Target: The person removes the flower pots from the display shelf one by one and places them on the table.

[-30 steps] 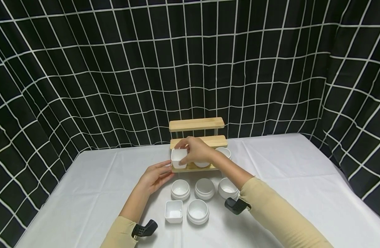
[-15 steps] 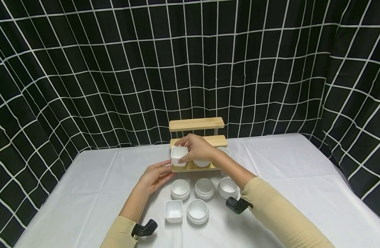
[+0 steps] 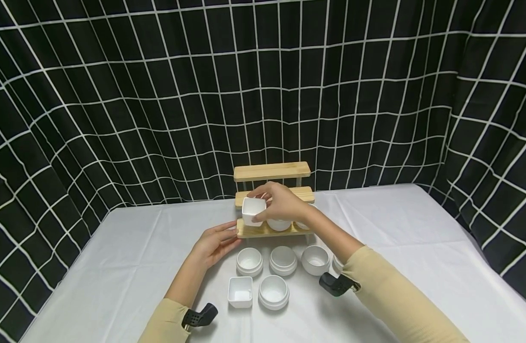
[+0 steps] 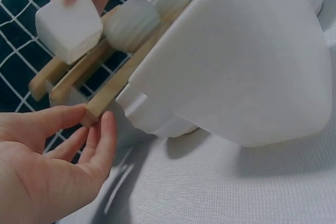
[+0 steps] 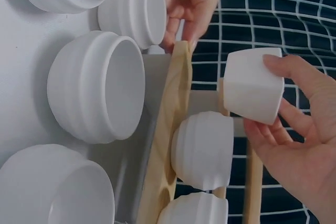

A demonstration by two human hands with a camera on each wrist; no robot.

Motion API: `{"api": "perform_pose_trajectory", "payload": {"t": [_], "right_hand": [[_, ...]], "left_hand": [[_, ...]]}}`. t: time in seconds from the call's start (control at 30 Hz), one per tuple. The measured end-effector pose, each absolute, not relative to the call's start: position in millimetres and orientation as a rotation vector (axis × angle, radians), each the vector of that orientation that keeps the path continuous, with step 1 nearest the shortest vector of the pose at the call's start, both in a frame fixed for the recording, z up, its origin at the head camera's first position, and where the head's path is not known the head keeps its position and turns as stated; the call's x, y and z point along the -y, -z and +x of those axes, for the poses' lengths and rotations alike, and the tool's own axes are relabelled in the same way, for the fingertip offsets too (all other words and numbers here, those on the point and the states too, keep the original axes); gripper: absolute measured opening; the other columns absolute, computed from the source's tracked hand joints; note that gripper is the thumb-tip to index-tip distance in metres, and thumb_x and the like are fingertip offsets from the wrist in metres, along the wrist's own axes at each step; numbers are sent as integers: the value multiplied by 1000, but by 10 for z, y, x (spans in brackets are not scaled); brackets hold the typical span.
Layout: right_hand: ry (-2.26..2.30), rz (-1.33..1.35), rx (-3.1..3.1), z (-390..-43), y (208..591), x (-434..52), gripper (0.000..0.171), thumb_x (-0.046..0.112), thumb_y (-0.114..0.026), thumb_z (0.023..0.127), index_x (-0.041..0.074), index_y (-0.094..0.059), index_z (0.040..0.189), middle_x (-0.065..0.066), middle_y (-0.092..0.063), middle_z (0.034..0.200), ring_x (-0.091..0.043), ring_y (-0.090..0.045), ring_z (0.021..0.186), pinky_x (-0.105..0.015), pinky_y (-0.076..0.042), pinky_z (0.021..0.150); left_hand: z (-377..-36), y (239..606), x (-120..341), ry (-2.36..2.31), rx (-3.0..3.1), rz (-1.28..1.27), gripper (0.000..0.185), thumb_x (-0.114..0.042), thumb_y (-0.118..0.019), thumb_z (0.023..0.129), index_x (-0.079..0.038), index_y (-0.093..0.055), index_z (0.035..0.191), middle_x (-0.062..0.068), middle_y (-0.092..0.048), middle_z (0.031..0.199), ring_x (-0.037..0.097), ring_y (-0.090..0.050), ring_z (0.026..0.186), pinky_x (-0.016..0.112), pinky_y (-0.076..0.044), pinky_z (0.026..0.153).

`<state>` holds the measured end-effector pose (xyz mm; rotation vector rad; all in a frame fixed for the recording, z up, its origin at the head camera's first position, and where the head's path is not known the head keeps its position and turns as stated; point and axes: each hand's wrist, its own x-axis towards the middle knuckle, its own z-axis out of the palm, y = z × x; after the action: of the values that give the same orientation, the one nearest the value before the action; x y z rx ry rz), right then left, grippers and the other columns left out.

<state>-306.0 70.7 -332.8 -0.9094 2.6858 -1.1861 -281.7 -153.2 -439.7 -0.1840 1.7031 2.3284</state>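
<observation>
My right hand (image 3: 284,204) pinches a white square pot (image 3: 252,212) between thumb and fingers, holding it above the left end of the lowest wooden shelf (image 3: 273,233). In the right wrist view the square pot (image 5: 252,83) is clear of that shelf (image 5: 167,124), and its smooth side faces the camera. My left hand (image 3: 216,245) grips the left end of the same shelf, fingertips over and under the wood, as the left wrist view shows at the shelf end (image 4: 100,103). A round white pot (image 5: 202,150) sits on the shelf beside the square one, with another further right.
Two upper wooden shelves (image 3: 271,170) rise behind the lowest one. Several round white pots (image 3: 283,260) and a second square pot (image 3: 240,291) stand on the white cloth (image 3: 130,267) in front. A black grid-patterned curtain (image 3: 263,95) surrounds the table.
My right hand has lifted the square pot off the lowest shelf, upward and slightly right. My left hand stays at the shelf end.
</observation>
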Motion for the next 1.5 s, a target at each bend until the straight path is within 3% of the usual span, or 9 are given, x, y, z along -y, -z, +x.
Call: {"api": "perform_pose_trajectory", "payload": {"t": [0.2,0.57,0.87,1.2,1.5], "right_hand": [[1261,-918,-2657,-3012,3279,-764,56,4,-89,79,-4,-70,132,-19,-69,129,-36,-66,116,-39,-64,98],[1305,-991,-2628,-2890,3260,-865,59,5,-89,79,-6,-68,132,-19,-70,128,-33,-63,117,-45,-60,107],[1369,-990,-2581,-2734,3234,-956,57,5,-88,79,-4,-69,132,-17,-67,127,-32,-61,117,-46,-58,109],[1391,-1071,-2581,-2648,3266,-1060,57,2,-88,78,-8,-68,130,-20,-67,129,-32,-62,115,-50,-60,106],[1388,-1100,-2557,-2558,3261,-1176,55,5,-89,79,-5,-69,130,-17,-68,127,-30,-61,116,-49,-61,105]], "left_hand": [[-2804,4385,1536,-2332,-1698,-190,49,7,-56,105,13,-45,152,24,-62,130,13,-71,95,25,-65,93],[-2794,4385,1538,-2332,-1711,-177,48,7,-55,105,13,-45,152,19,-65,123,13,-70,94,25,-65,93],[-2796,4392,1526,-2329,-1718,-179,48,7,-57,105,13,-45,152,23,-63,130,14,-71,96,27,-64,95],[-2801,4397,1528,-2330,-1724,-166,49,8,-56,104,13,-45,152,19,-65,121,13,-71,95,26,-65,94],[-2797,4398,1524,-2334,-1727,-178,49,8,-56,104,13,-45,151,20,-64,122,14,-70,95,26,-65,94]]}}
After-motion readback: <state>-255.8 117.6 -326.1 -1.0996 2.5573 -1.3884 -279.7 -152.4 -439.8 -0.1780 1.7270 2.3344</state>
